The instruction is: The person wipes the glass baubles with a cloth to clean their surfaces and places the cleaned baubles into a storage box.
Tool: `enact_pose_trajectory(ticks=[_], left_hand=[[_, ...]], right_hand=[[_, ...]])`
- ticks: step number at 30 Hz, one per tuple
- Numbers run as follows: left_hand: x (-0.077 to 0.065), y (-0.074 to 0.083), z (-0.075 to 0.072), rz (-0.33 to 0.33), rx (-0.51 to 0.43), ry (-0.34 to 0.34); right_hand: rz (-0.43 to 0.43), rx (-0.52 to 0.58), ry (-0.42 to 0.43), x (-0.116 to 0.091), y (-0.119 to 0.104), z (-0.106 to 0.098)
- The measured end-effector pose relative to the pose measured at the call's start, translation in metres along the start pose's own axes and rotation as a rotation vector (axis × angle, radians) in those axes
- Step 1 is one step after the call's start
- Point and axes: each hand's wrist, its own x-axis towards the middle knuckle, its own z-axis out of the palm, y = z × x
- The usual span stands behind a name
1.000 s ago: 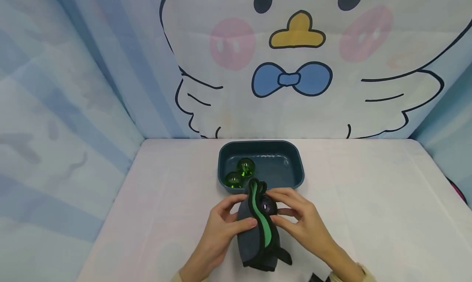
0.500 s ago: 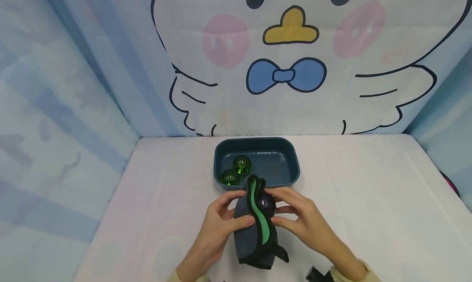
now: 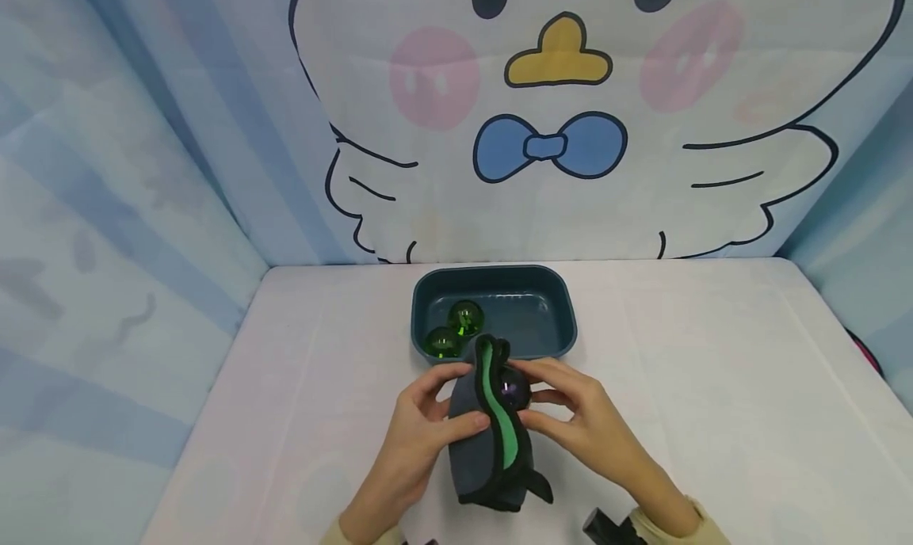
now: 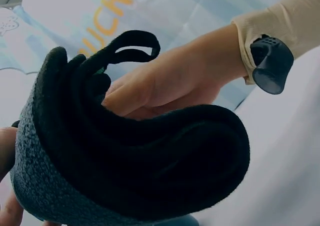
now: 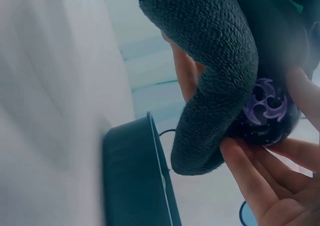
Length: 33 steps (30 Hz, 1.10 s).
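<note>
My left hand (image 3: 414, 438) holds a folded grey cloth piece (image 3: 469, 458), with its thumb on the near face. The cloth has thick black edging, a green inner strip and a black loop (image 4: 132, 45) at its end. Against the right side of its folds sits a glossy dark ball (image 3: 515, 386), which shows a purple swirl emblem in the right wrist view. My right hand (image 3: 592, 414) pinches this ball with thumb and fingertips. The cloth hides part of the ball, and several fingers of my left hand are behind the cloth.
Just beyond the cloth stands a dark teal tray (image 3: 538, 323). Two clear green balls, a rear one (image 3: 466, 318) and a front one (image 3: 443, 341), lie at its left end. A black wrist device (image 4: 274, 64) is on my right sleeve. Printed curtains surround the white table (image 3: 713, 386).
The head view has shifted slightly, so everything appears a little further left and higher. Both hands keep the same hold on the cloth and the dark ball.
</note>
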Motion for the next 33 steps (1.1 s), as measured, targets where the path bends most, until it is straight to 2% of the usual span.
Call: enact_pose_trajectory(ticks=[6,11,16,20,25,28,33], left_hand=[[0.0,0.001,0.004,-0.012,0.006,0.014],[0.001,0.002,0.008,-0.009,-0.009,0.004],[0.003,0.004,0.007,0.011,-0.009,0.027],[0.003,0.004,0.006,0.014,0.001,0.049],[0.001,0.003,0.005,0.003,0.012,0.058],[0.001,0.003,0.006,0.0,0.006,0.034],[0.001,0.005,0.005,0.019,-0.01,0.014]], right_hand=[[-0.041,0.003,-0.066,0.003,0.0,-0.01],[-0.084,-0.014,-0.032,0.008,-0.001,-0.013],[-0.129,0.018,0.007,0.012,-0.002,-0.01],[-0.141,0.04,-0.014,0.012,-0.001,-0.007],[-0.156,0.011,-0.032,0.009,0.001,-0.006],[-0.138,-0.005,0.002,0.007,0.002,-0.005],[0.005,-0.02,0.062,0.006,-0.001,0.003]])
